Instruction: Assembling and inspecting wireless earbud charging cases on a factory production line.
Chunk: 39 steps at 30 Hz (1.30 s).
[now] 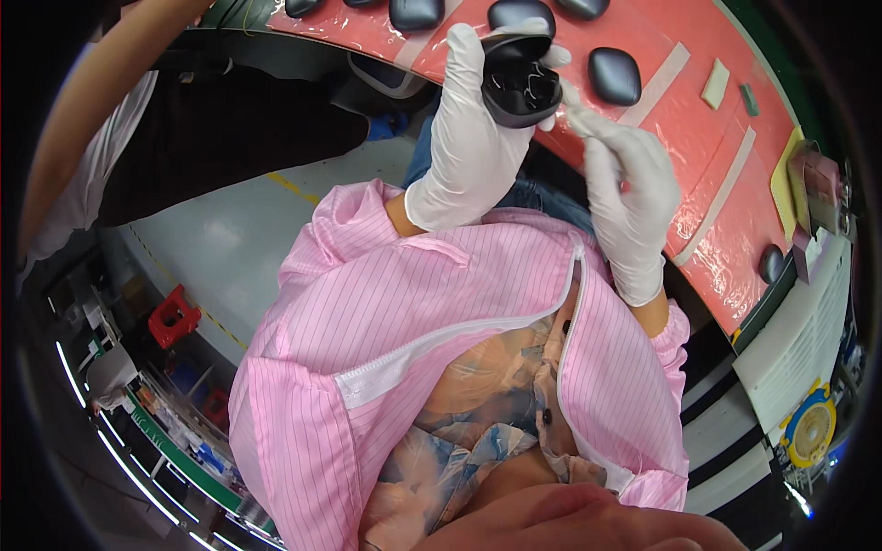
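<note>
My left hand [466,151], in a white glove, holds a dark earbud charging case [520,103] with its lid raised. Glossy black shapes with bright reflections show in the case's hollow. My right hand [634,174], gloved in white too, is closed in a pinch at the right side of the case. Its fingertips are close to the case's rim; what they hold, if anything, I cannot make out. Just right of the hands, a closed dark case [614,76] lies on the red table mat [680,138].
More dark cases [416,11] lie along the mat's far side. Pale strips [721,193], a cream block [715,84] and a green piece [750,100] are on the right. A small round fan [810,427] stands lower right. Another person's arm [110,110] is at the left.
</note>
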Available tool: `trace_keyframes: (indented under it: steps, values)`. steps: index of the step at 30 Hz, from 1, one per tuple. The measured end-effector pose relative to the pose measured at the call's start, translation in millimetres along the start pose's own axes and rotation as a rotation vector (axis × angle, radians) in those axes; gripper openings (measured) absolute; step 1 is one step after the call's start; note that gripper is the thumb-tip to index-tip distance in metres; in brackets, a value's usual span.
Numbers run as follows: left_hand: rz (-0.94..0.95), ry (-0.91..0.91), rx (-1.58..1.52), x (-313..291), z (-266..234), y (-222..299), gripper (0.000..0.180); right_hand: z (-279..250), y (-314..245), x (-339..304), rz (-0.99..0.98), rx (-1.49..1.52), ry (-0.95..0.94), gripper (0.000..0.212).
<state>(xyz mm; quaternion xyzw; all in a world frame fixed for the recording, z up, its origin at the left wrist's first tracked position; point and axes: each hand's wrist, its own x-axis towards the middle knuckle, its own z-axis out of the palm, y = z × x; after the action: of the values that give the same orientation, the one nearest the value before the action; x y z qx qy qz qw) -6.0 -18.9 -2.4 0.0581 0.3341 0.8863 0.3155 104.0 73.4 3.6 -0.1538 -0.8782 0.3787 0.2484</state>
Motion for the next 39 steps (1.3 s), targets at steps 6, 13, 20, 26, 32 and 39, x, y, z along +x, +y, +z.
trace_keyframes:
  steps: [6, 13, 20, 26, 32, 39]
  values:
    - [0.307, 0.046, 0.711, -6.4, 15.9, -8.2, 0.063, 7.4, -22.7, 0.9, -0.074, 0.084, 0.038, 0.020]
    - [-0.068, -0.206, 0.087, 2.5, -6.1, -13.3, 0.065, -21.8, -22.7, 14.7, 0.064, 0.735, 0.187, 0.021]
    - [0.000, -0.202, 0.401, -4.2, 0.2, -1.9, 0.060, -29.0, -4.5, 1.8, -0.173, -0.206, -0.170, 0.024]
    - [-0.451, -0.246, -0.395, 5.9, 14.7, 11.4, 0.068, -38.6, 7.7, -16.3, 0.077, 0.110, 0.010, 0.027]
    - [-0.561, 0.131, 0.087, -3.1, 27.2, 7.1, 0.072, -14.1, 3.5, -1.3, -0.327, -0.241, 0.075, 0.036]
    - [-0.617, 0.019, -0.039, -3.4, 18.9, 5.7, 0.072, -22.8, 34.8, -18.4, -0.215, -0.092, 0.265, 0.032]
